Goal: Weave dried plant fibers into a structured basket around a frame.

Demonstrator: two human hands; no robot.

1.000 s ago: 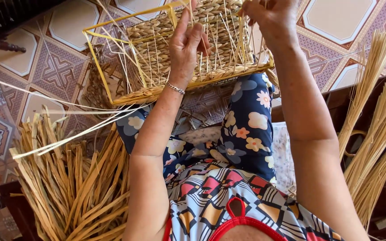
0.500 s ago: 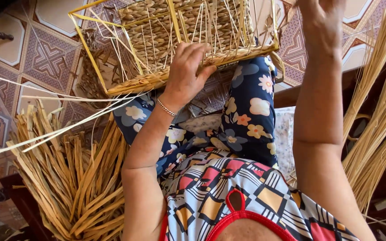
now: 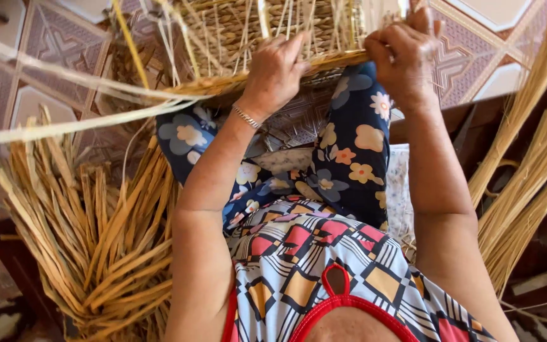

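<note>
A half-woven straw basket [image 3: 235,31] on a yellow wire frame rests on my knees, its near rim towards me. My left hand [image 3: 276,73], with a thin bracelet at the wrist, presses its fingers on that near rim. My right hand [image 3: 403,57] is closed around the basket's right corner and a few upright strands there. Loose pale strands [image 3: 64,126] trail from the basket out to the left.
A thick bundle of flat dried reeds [image 3: 96,240] fans out on the floor at my left. Thinner straw stalks [image 3: 527,164] lean at the right over a dark wooden edge. Patterned floor tiles [image 3: 52,44] lie beyond the basket.
Both hands have come down from the basket's upper strands to its near rim. The basket has shifted closer and higher in view.
</note>
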